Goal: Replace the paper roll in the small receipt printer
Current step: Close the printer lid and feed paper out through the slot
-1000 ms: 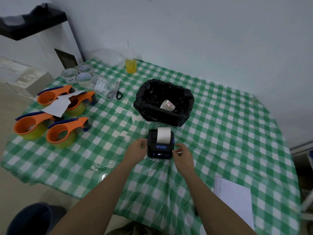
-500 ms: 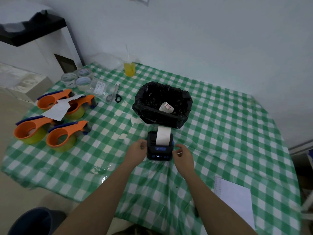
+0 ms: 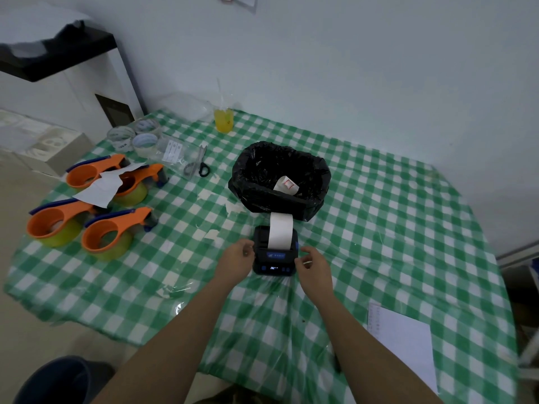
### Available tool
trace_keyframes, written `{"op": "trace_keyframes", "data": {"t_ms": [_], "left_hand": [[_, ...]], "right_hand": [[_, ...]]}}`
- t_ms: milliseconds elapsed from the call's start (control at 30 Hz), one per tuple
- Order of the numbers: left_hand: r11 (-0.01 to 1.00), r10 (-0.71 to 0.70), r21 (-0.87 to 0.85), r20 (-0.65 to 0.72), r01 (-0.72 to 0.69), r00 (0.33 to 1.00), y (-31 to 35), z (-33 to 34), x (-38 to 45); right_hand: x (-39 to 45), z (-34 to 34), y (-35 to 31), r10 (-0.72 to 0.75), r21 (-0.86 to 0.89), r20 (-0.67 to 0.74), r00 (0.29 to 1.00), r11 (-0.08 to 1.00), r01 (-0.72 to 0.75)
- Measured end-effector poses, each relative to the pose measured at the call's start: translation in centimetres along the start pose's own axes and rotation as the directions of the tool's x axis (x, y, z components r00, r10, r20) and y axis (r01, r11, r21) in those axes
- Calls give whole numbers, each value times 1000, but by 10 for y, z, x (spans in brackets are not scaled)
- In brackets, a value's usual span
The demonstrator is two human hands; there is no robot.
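A small black receipt printer (image 3: 274,259) with a lit blue panel sits on the green checked tablecloth (image 3: 379,228). A white paper strip (image 3: 280,233) feeds out of its top and curls away from me. My left hand (image 3: 234,258) rests against the printer's left side, fingers curled. My right hand (image 3: 310,265) touches its right side near a blue latch. Just behind the printer stands a bin lined with a black bag (image 3: 256,188), with a used paper roll (image 3: 287,185) inside.
Several orange tape dispensers (image 3: 102,234) and a torn white sheet (image 3: 100,188) lie at the left. Clear tape rolls (image 3: 143,141), scissors (image 3: 202,164) and a yellow cup (image 3: 224,121) sit at the back. A white paper sheet (image 3: 402,342) lies at the near right.
The paper strip coming out of the printer has grown longer. Both hands stay at the printer's sides; the camera view has shifted slightly.
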State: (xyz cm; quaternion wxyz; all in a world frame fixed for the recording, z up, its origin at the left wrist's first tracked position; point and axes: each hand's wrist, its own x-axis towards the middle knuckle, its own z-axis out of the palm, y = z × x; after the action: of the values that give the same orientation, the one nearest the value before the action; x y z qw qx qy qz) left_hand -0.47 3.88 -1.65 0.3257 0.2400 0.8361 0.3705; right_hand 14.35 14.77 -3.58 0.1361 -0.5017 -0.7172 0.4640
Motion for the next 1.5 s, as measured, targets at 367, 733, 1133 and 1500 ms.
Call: {"op": "trace_keyframes", "data": {"t_ms": [367,733,1133,1500], "left_hand": [[1000,-6,-6,-12,6,1000,0,1,-2],[1000,-9,-9,-5,9,1000,0,1,-5],[1000,-6,-9,21,6,1000,-3,2,-5],[1000,-10,-25,44,11,999,-7,7,-5]], "right_hand": [[-3,-1,-2,-10,14,10,1000,1000,10],[-4,-1,-1,-14,19,8,1000,1000,14],[-1,0,-1,-2,5,13,1000,1000,2],[-1,-1,6,24,2,27,999,1000,-24]]}}
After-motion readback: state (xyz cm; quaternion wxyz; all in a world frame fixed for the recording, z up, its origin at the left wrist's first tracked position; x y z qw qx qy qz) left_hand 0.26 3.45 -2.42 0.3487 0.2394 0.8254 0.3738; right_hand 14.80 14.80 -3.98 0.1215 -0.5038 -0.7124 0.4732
